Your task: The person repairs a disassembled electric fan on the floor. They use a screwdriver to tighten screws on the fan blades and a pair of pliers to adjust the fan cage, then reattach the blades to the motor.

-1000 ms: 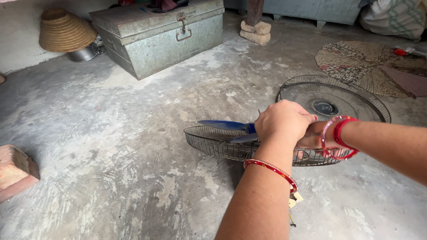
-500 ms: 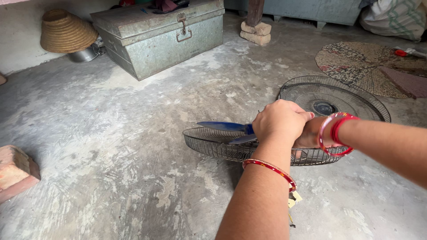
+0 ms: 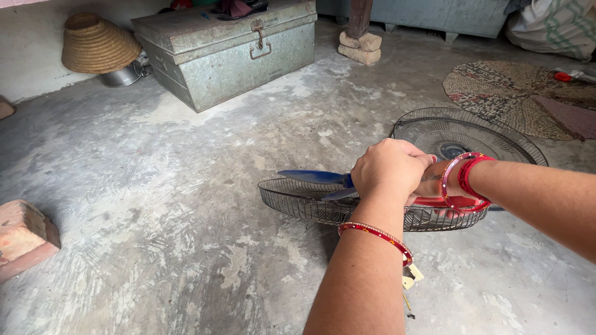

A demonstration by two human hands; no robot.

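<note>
Where the concrete floor (image 3: pixel 155 186) meets the left edge, a reddish brick (image 3: pixel 25 236) lies, and farther back an upturned woven basket (image 3: pixel 99 43) sits beside a grey metal trunk (image 3: pixel 230 53). Near the middle, a wire fan guard (image 3: pixel 310 205) rests on the floor like a shallow bowl, with a blue fan blade (image 3: pixel 310 177) poking out over its rim. The left hand (image 3: pixel 391 170) is curled shut over the blade's hub, fingers wrapped tight around it. The right hand (image 3: pixel 431 186) is tucked just behind the left and mostly hidden, so its grip cannot be told. A second fan guard (image 3: pixel 490 133) lies just behind, near a round woven mat (image 3: pixel 509 93).
</note>
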